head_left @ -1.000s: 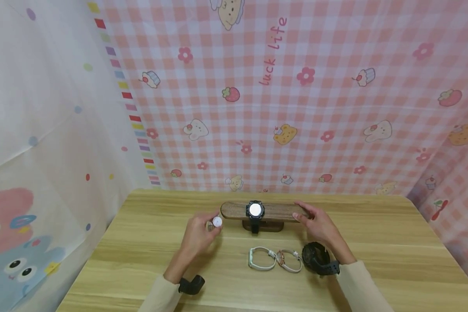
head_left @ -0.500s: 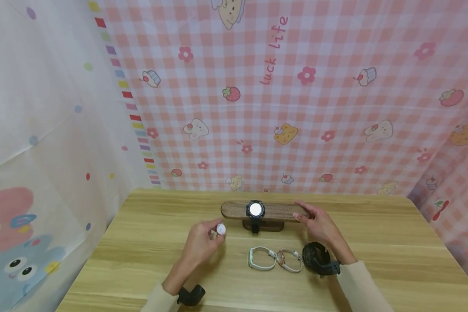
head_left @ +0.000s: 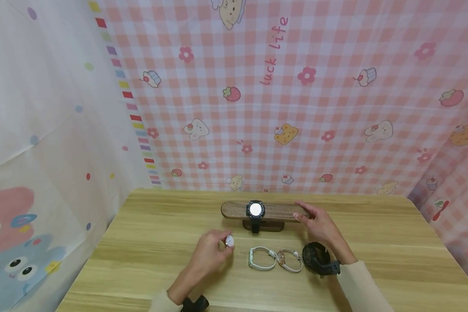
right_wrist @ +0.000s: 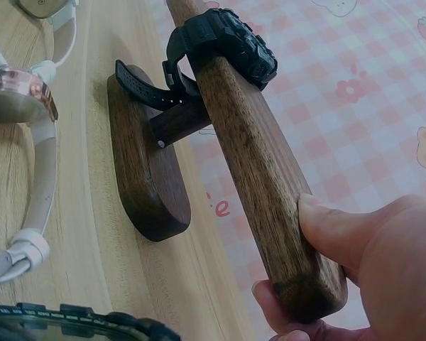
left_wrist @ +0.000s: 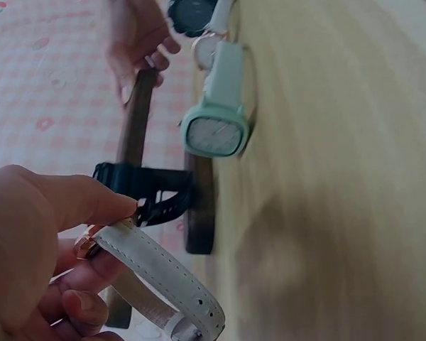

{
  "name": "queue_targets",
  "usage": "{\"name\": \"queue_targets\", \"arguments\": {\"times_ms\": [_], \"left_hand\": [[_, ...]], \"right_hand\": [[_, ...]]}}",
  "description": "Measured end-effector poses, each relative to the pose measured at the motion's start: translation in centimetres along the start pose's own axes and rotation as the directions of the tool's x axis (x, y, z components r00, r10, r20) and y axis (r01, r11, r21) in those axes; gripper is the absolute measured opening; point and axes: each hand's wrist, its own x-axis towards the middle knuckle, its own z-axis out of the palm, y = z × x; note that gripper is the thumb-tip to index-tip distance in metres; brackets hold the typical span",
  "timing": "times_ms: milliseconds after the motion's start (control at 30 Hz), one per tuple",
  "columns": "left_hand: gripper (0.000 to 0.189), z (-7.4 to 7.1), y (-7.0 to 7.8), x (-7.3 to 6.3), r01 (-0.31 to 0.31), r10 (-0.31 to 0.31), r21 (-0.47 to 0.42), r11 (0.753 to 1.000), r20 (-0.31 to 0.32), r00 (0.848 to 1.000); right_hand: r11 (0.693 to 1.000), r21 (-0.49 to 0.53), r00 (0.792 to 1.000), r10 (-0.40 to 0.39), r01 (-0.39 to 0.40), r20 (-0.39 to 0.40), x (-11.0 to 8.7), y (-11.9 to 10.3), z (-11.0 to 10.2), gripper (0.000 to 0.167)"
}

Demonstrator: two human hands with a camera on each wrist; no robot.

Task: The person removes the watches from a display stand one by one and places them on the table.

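Note:
My left hand [head_left: 208, 255] pinches a small wristwatch [head_left: 229, 241] by its case, just above the table in front of the stand's left side. In the left wrist view its white stitched strap [left_wrist: 163, 273] hangs in a loop below the rose-gold case. My right hand [head_left: 321, 226] grips the right end of a dark wooden watch stand [head_left: 278, 211], thumb on the near face and fingers partly hidden behind the bar. Around that bar, left of its middle, is a black sports watch [head_left: 255, 209], apart from both hands; its strap end dangles down.
In front of the stand lie a mint-green watch [head_left: 251, 258] with a pale strap, a rose-gold watch [head_left: 281, 257] with a white strap, and a large black watch [head_left: 315, 258] near my right wrist. Behind the wooden table [head_left: 148, 242] hangs a pink checked cloth [head_left: 265, 108].
My left hand has moved right and toward the table's front with the white-strapped wristwatch, away from the bar's left end. The right hand and the stand stay where they were.

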Motion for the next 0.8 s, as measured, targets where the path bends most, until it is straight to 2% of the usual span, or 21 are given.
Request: {"name": "queue_targets", "arguments": {"times_ms": [300,567,800], "left_hand": [[0.040,1.1,0.3,-0.4,-0.005,0.005,0.007,1.000,0.059,0.998],[0.039,1.9,0.5,-0.5,-0.020,0.015,0.057,0.998,0.087,0.996],[0.037,2.4,0.6,-0.5,-0.003,-0.003,0.042,0.999,0.146,0.989]], "right_hand": [[1.000,-0.003,1.000,0.001,-0.001,0.000,0.0,0.1,0.0,0.056],[1.000,0.000,1.000,-0.004,0.004,0.002,0.1,0.3,0.0,0.055],[1.000,0.004,1.000,-0.003,0.003,-0.003,0.2,0.4,0.0,0.054]]}}
